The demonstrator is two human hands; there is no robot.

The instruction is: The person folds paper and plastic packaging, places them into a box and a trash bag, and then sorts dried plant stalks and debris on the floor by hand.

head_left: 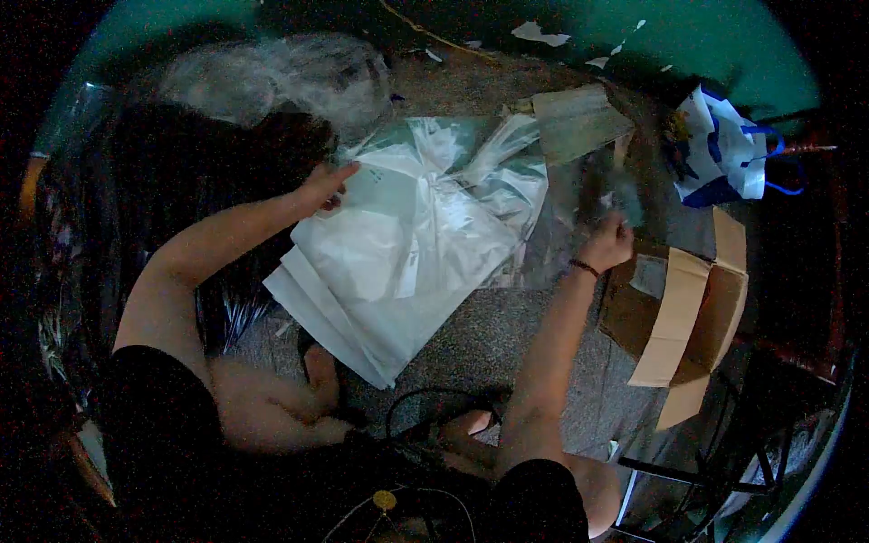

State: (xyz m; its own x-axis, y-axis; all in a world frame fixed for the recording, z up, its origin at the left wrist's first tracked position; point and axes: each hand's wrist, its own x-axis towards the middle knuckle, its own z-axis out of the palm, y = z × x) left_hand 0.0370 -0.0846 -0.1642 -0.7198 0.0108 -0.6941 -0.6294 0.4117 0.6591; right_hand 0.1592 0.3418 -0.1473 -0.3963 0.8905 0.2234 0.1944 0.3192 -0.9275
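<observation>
White plastic sheeting (362,249) lies folded on the floor in front of me, its lower corner pointing toward my legs. Glossy clear plastic film (480,195) covers its upper part in gathered creases. My left hand (324,187) is at the upper left edge of this bundle, index finger stretched out over it and the other fingers partly bent. To the right of the bundle, my right hand (608,242) is closed, with a blurred part of the clear film rising above it. Exactly what its fingers grip is hard to make out in the dim light.
An open cardboard box (683,317) stands close to my right forearm. Behind it is a white and blue bag (724,149). A heap of cloudy plastic (281,77) lies at the back left, dark wrapped material (100,235) at far left. A black metal frame (688,475) is at lower right.
</observation>
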